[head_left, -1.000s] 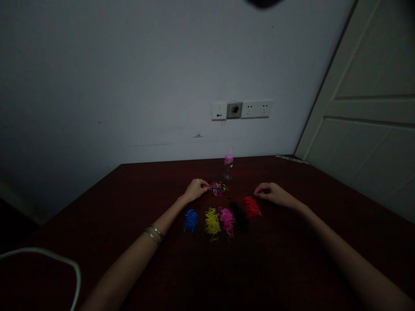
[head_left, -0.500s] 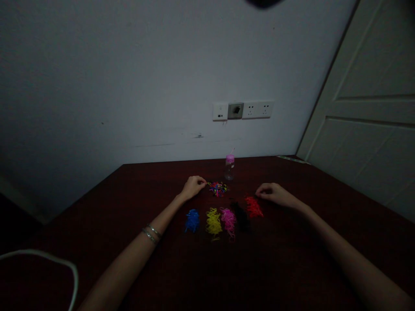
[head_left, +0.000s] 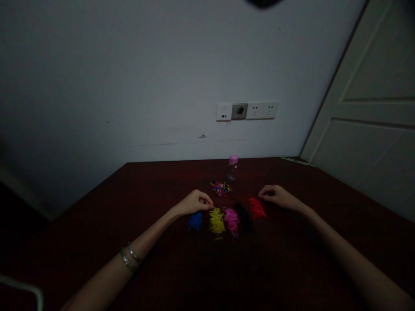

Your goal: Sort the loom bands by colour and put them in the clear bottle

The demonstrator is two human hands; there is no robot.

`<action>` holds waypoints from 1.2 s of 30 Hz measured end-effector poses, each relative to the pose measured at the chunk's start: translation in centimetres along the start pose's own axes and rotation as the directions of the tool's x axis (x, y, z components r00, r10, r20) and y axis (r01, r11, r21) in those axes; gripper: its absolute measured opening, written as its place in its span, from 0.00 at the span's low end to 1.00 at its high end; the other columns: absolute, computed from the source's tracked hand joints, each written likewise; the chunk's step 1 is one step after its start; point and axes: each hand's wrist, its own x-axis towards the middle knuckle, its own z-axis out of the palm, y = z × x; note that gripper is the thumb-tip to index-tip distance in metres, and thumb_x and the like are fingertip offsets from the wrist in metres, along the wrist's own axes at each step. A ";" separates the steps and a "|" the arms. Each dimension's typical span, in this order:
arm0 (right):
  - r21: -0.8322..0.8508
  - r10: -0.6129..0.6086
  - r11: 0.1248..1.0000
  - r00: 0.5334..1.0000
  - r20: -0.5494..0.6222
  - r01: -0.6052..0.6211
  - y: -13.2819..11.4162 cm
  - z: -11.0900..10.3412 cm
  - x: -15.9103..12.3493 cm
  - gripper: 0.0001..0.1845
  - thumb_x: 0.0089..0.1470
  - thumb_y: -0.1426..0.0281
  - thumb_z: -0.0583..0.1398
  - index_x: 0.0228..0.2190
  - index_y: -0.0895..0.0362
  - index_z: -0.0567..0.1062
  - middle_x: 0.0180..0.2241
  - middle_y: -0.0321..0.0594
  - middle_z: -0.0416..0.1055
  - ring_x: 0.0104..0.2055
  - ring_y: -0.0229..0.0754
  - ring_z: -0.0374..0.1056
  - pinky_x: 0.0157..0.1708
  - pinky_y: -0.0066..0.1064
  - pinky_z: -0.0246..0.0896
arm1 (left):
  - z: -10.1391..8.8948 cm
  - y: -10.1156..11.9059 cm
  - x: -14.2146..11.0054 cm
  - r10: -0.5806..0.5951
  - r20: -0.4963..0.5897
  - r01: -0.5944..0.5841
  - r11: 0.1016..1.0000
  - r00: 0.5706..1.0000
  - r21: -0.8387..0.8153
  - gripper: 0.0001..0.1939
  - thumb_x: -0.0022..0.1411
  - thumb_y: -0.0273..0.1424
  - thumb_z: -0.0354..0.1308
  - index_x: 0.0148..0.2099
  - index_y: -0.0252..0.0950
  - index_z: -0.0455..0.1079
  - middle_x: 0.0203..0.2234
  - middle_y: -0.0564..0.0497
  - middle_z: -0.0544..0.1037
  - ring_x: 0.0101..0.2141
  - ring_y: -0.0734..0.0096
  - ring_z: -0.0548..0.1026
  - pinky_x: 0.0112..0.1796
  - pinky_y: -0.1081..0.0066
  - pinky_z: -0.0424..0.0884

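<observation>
My left hand is closed in a pinch at the far end of a heap of yellow rubber bands. Whatever lies between its fingertips is too small to make out. Partly under that hand is a blue heap of bands. My right hand rests at the far edge of the red heap, thumb and fingers pressed together, their contents hidden. Between the hands lie a pink heap and a black heap. Beyond them is a small mixed-colour pile of bands.
A clear bottle with a pink lid stands behind the mixed pile. The dark red table meets a wall with sockets. A white cable crosses the lower left; a white door is at right.
My left hand has moved from the mixed pile toward me, to the yellow heap. My right hand stays by the red heap. The view has shifted slightly.
</observation>
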 end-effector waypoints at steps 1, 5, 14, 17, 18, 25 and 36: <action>0.002 0.000 1.000 1.000 -0.003 0.000 0.0 0.0 0.0 0.14 0.46 0.63 0.56 0.30 0.59 0.76 0.32 0.43 0.72 0.32 0.41 0.66 0.34 0.32 0.60 | 0.1 0.0 0.0 -0.007 0.027 0.008 1.000 1.000 -0.020 0.10 0.47 0.31 0.59 0.30 0.29 0.74 0.19 0.53 0.71 0.20 0.81 0.60 0.22 0.79 0.55; 0.017 -0.015 1.000 1.000 -0.006 0.015 0.0 0.1 0.0 0.13 0.46 0.64 0.56 0.29 0.59 0.76 0.32 0.42 0.72 0.33 0.41 0.66 0.35 0.32 0.60 | 0.0 -0.2 0.1 -0.004 0.051 0.007 0.998 0.999 -0.056 0.11 0.46 0.32 0.59 0.30 0.29 0.75 0.17 0.53 0.70 0.20 0.81 0.61 0.22 0.79 0.55; -0.006 -0.063 0.998 0.997 -0.039 0.063 -1.6 0.9 1.2 0.13 0.46 0.65 0.56 0.31 0.60 0.75 0.31 0.42 0.72 0.31 0.40 0.66 0.32 0.31 0.60 | -2.0 -4.3 1.2 -0.073 -0.238 0.053 0.995 0.969 -0.088 0.12 0.47 0.33 0.58 0.32 0.29 0.74 0.26 0.48 0.76 0.27 0.72 0.71 0.29 0.75 0.64; -0.063 -0.091 0.994 0.995 -0.048 0.088 -2.8 1.4 2.5 0.13 0.47 0.67 0.56 0.32 0.60 0.76 0.31 0.42 0.72 0.31 0.40 0.66 0.31 0.30 0.60 | -2.9 -6.4 1.4 -0.107 -0.329 0.089 0.994 0.938 -0.068 0.13 0.48 0.35 0.57 0.32 0.29 0.74 0.27 0.48 0.77 0.29 0.71 0.71 0.31 0.75 0.65; -0.085 -0.102 0.992 0.993 -0.052 0.097 -3.2 1.6 3.0 0.13 0.47 0.67 0.56 0.32 0.60 0.76 0.31 0.43 0.72 0.31 0.40 0.66 0.31 0.30 0.60 | -3.2 -7.0 1.4 -0.120 -0.360 0.102 0.992 0.925 -0.068 0.13 0.48 0.35 0.57 0.32 0.29 0.74 0.27 0.48 0.77 0.29 0.71 0.71 0.31 0.75 0.65; -0.242 -0.134 0.964 0.988 -0.075 0.112 -4.6 3.7 6.8 0.10 0.46 0.68 0.58 0.31 0.56 0.76 0.35 0.42 0.73 0.38 0.42 0.68 0.38 0.29 0.60 | -3.1 -8.1 1.2 -0.190 -0.441 0.165 0.982 0.877 -0.095 0.14 0.49 0.35 0.56 0.33 0.29 0.74 0.24 0.49 0.76 0.26 0.72 0.71 0.27 0.76 0.64; -0.257 -0.089 0.964 0.993 -0.074 0.067 -5.3 4.9 8.6 0.08 0.45 0.68 0.57 0.27 0.56 0.76 0.32 0.40 0.74 0.33 0.40 0.69 0.34 0.26 0.59 | -2.7 -7.9 0.9 -0.158 -0.409 0.128 0.987 0.899 -0.099 0.13 0.48 0.34 0.56 0.32 0.30 0.73 0.26 0.48 0.77 0.27 0.71 0.72 0.29 0.74 0.66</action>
